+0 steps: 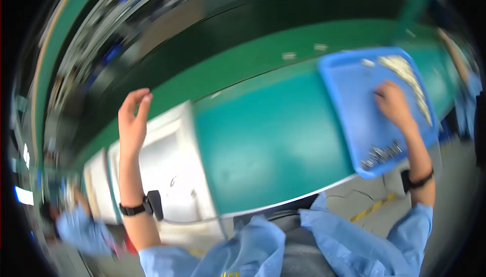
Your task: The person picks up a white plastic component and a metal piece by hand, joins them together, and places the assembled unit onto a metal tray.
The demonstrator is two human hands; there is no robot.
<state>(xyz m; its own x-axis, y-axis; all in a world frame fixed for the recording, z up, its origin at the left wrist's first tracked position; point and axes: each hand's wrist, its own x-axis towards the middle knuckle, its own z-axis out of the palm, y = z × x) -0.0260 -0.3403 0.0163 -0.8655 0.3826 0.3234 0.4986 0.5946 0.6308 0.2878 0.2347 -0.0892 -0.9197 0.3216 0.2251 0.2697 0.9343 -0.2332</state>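
Observation:
My left hand (pixel 133 120) is raised at the far edge of a white tray-like box (pixel 195 163). Its fingers are loosely curved, with a gap between them and the thumb, and nothing shows in it. A few small dark pieces lie on the bright floor of that box. On the right, my right hand (pixel 394 104) is over a blue tray (pixel 349 125) with its fingers curled together. A dark spot shows at the fingertips, too blurred to name. Long pale pieces (pixel 405 72) lie along the tray's far right side. Small metal parts (pixel 379 155) are heaped at its near end.
A green tabletop (pixel 273 140) stretches between box and tray. Behind it runs a green ledge (pixel 243 84) with a dark band beyond. Other people in blue stand at the far left (pixel 83 229) and far right (pixel 468 100). Cables (pixel 354 193) hang below the table's near edge.

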